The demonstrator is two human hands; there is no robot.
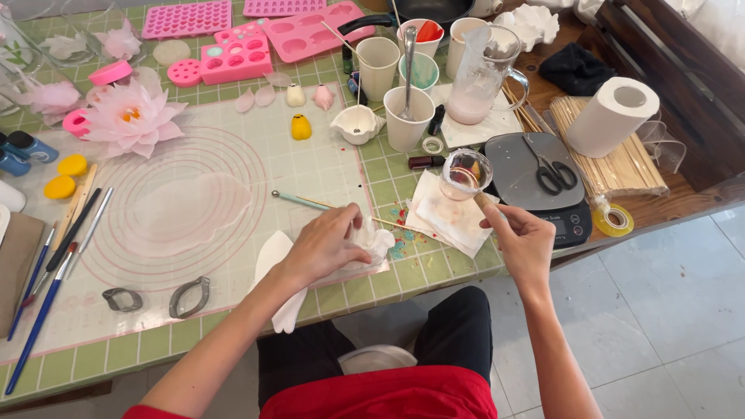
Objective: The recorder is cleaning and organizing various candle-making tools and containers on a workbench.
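The right hand (521,242) pinches a thin wooden stick (483,199) whose tip sits in a small clear cup (466,174) just above it. Beside it, the left hand (326,244) presses closed on a crumpled white tissue (377,242); scissors (549,171) lie beyond on the scale (528,186).

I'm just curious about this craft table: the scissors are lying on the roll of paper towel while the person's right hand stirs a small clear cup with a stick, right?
Not quite. The scissors lie on the dark kitchen scale, not on the roll of paper towel, which stands beside it. The head view shows this. The rest holds: the right hand holds a stick in the small clear cup.
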